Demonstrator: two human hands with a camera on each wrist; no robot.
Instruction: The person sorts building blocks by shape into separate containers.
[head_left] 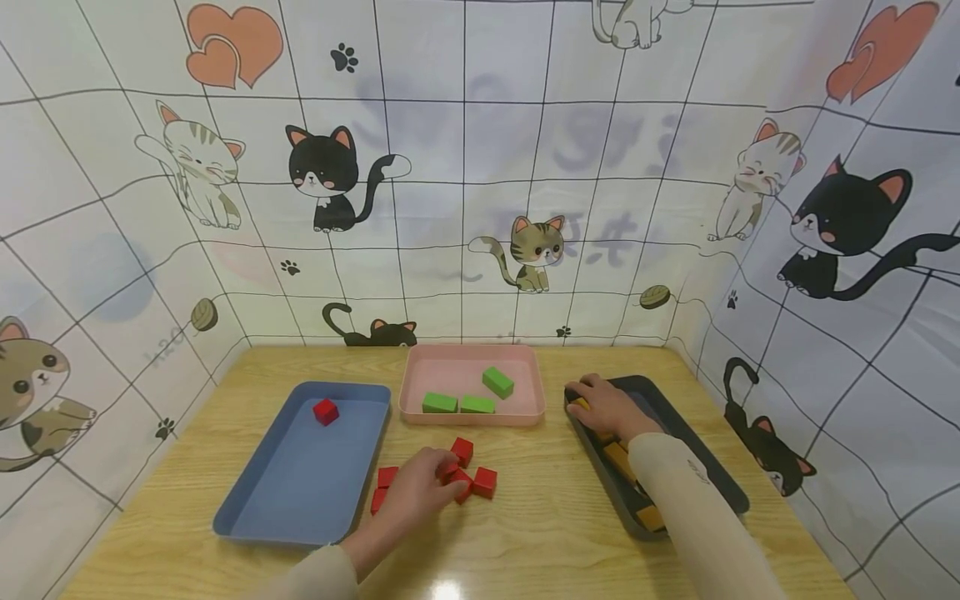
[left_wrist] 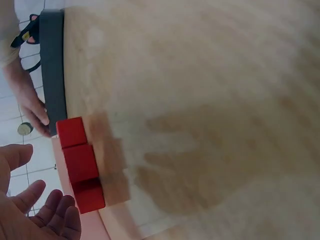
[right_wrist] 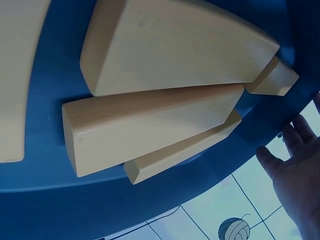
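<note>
My left hand [head_left: 420,485] hovers low among the red cubes on the table, thumb and fingers apart. In the left wrist view, several red cubes [left_wrist: 82,162] stand close to its relaxed fingers [left_wrist: 52,210], with nothing gripped. One red cube [head_left: 484,482] lies to the right of that hand. My right hand [head_left: 609,410] is over the far left corner of the dark tray [head_left: 720,467], partly covering a yellow-orange block. The right wrist view shows its fingers [right_wrist: 270,162] loosely extended by the tray rim. Several wooden blocks [right_wrist: 155,127] lie inside the tray, partly hidden by the arm.
A blue tray [head_left: 292,492] at the left contains one red cube [head_left: 326,412]. At the back middle, a pink tray [head_left: 450,367] holds green blocks [head_left: 498,382]. A cat-printed sheet [head_left: 465,167] rises behind the wooden table [head_left: 540,533] and along both sides.
</note>
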